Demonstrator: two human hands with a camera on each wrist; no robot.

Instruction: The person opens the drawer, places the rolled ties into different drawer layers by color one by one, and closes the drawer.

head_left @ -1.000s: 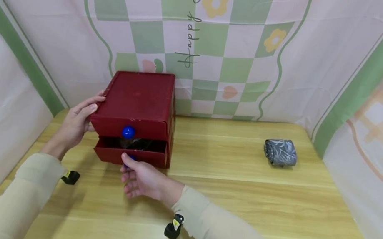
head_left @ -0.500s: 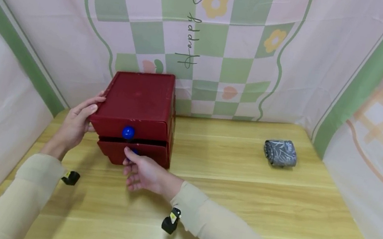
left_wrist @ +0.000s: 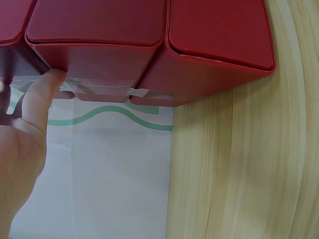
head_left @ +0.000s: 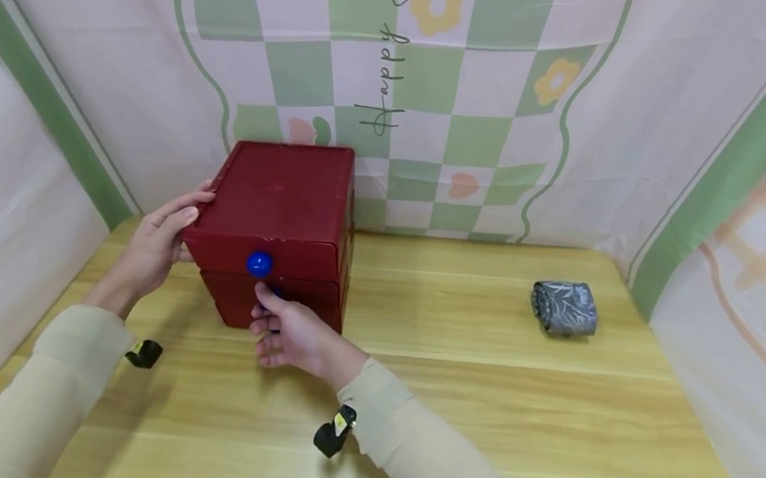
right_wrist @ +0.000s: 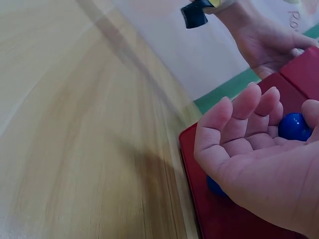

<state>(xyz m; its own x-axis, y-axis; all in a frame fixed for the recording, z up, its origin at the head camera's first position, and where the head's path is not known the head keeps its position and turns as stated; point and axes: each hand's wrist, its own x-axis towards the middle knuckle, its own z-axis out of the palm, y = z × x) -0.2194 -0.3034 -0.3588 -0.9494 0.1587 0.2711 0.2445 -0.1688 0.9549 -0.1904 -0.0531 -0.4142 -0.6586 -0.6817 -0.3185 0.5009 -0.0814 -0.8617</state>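
A dark red drawer chest (head_left: pixel 277 192) with blue ball knobs stands at the back left of the table. Its upper drawer has a shiny blue knob (head_left: pixel 260 263). My right hand (head_left: pixel 296 336) is at the drawer below, thumb and curled fingers about that drawer's blue knob (right_wrist: pixel 294 127). Another blue knob (right_wrist: pixel 214 186) is partly hidden behind the palm in the right wrist view. The drawer fronts sit flush. My left hand (head_left: pixel 151 251) rests against the chest's left side, its extended thumb (left_wrist: pixel 42 97) touching the red wall.
A rolled grey cloth with a pale leaf pattern (head_left: pixel 565 308) lies at the right of the wooden table (head_left: pixel 455 353). Behind the chest hangs a green-and-white checked curtain (head_left: pixel 421 102). Black wrist cameras jut from both sleeves.
The middle drawer, which stood partly open a second ago with dark contents showing, has slid back into the chest as my right hand moved toward it. My left hand stays put.
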